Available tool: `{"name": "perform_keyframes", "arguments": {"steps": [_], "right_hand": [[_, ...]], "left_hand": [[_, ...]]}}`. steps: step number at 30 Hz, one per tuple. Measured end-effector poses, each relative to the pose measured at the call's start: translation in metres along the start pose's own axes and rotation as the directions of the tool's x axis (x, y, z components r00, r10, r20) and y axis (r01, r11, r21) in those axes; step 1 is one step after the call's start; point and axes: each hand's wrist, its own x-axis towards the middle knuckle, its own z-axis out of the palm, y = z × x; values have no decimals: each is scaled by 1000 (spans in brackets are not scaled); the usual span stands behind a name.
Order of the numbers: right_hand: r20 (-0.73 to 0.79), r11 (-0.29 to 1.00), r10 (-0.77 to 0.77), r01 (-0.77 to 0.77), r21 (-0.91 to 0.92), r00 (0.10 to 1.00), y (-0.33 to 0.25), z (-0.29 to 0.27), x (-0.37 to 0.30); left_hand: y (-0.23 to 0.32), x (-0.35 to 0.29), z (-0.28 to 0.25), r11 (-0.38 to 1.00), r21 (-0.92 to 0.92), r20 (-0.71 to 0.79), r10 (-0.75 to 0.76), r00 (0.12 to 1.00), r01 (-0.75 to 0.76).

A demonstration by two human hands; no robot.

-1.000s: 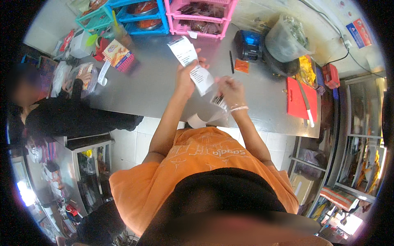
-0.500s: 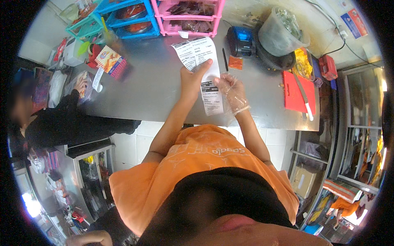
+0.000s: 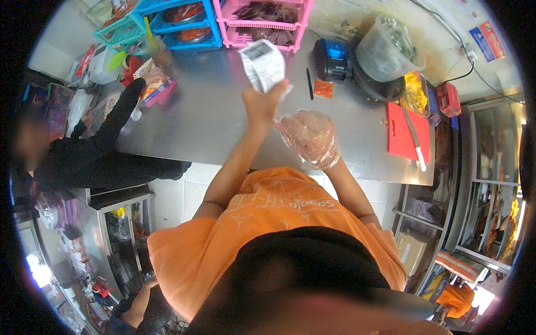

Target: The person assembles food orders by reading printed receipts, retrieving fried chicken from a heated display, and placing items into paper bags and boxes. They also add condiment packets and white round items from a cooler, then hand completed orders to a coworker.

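My left hand point(image 3: 261, 107) is closed on a white printed receipt point(image 3: 262, 64) and holds it up over the steel counter. The slip looks bent and slightly blurred, with its upper part standing above my thumb. My right hand point(image 3: 310, 137), in a loose clear plastic glove, is beside my left wrist, over the counter's near edge. It is apart from the visible part of the receipt. The crinkled plastic and blur hide how its fingers lie. A black pen point(image 3: 310, 84) and a small orange packet point(image 3: 323, 89) lie to the right of the receipt.
Pink point(image 3: 262, 25) and blue racks point(image 3: 187, 44) stand at the back of the steel counter point(image 3: 206, 100). A small black printer point(image 3: 333, 60) and a plastic tub point(image 3: 385, 50) are back right. A knife point(image 3: 414, 137) rests on a red cutting board point(image 3: 395, 131). Another person point(image 3: 89, 151) works at left.
My right hand has let go of the receipt and moved down toward me. The receipt's long lower part no longer shows. The other person's sleeved arm now reaches toward the patterned packet.
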Motion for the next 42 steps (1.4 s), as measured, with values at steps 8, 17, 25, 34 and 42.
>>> {"name": "perform_keyframes", "arguments": {"steps": [8, 17, 25, 34, 42], "right_hand": [[-164, 642, 752, -654, 400, 638, 60, 6, 18], [-175, 585, 797, -669, 458, 577, 87, 30, 26], [-30, 468, 846, -714, 520, 533, 62, 70, 31], [145, 205, 928, -795, 570, 344, 32, 55, -21], [34, 115, 974, -618, 778, 225, 40, -18, -139]], "left_hand": [[6, -8, -48, 907, -102, 494, -310, 812, 408], [4, -31, -74, 873, 24, 520, -427, 739, 488], [-1, -21, -78, 890, -48, 431, -391, 813, 454], [-41, -13, -41, 903, 100, 391, -422, 818, 418], [-76, -74, 64, 885, 299, 473, -461, 750, 356]]}}
